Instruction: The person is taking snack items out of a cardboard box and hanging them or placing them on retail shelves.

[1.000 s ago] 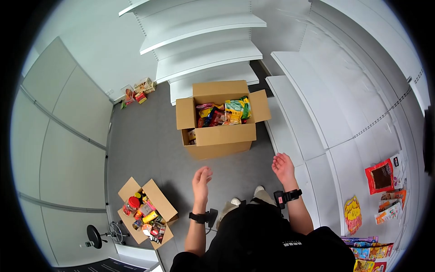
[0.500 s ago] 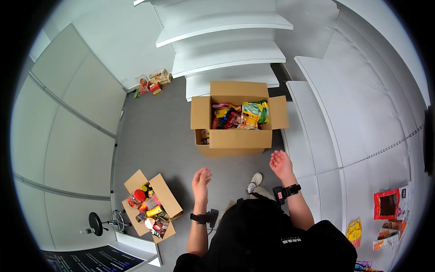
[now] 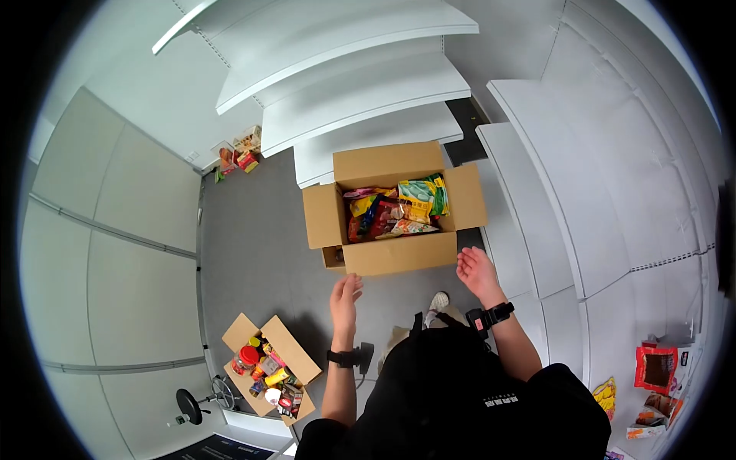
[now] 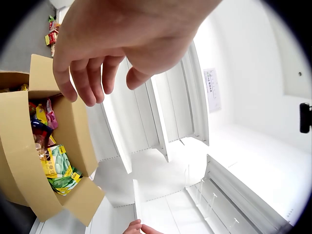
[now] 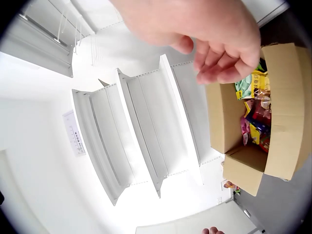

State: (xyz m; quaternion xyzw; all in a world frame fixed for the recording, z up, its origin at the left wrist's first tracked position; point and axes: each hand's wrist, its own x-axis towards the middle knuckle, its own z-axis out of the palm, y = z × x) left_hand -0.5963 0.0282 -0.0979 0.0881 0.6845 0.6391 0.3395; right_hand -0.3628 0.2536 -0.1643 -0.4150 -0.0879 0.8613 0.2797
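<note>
At the far left a small cardboard box [image 3: 287, 354] stands open on the grey floor, with jars and cans inside it. A black stool [image 3: 186, 404] is just beside it. Further back, near the wall, some small packages [image 3: 238, 157] lie on the floor.

The left hand [image 3: 345, 295] hangs in the air close to the front wall of the large cardboard box [image 3: 395, 254]. Its fingers [image 4: 84, 83] are released, only loosely bent, and they grasp nothing.

The large cardboard box stands on the floor just in front of the white shelves [image 3: 345, 92]. Its flaps are open and colourful snack bags [image 3: 399, 208] fill it.

The right hand [image 3: 477, 270] is near the right front corner of this box, also with released fingers and holding nothing. At the far right some packets [image 3: 655, 368] lie on a shelf.
</note>
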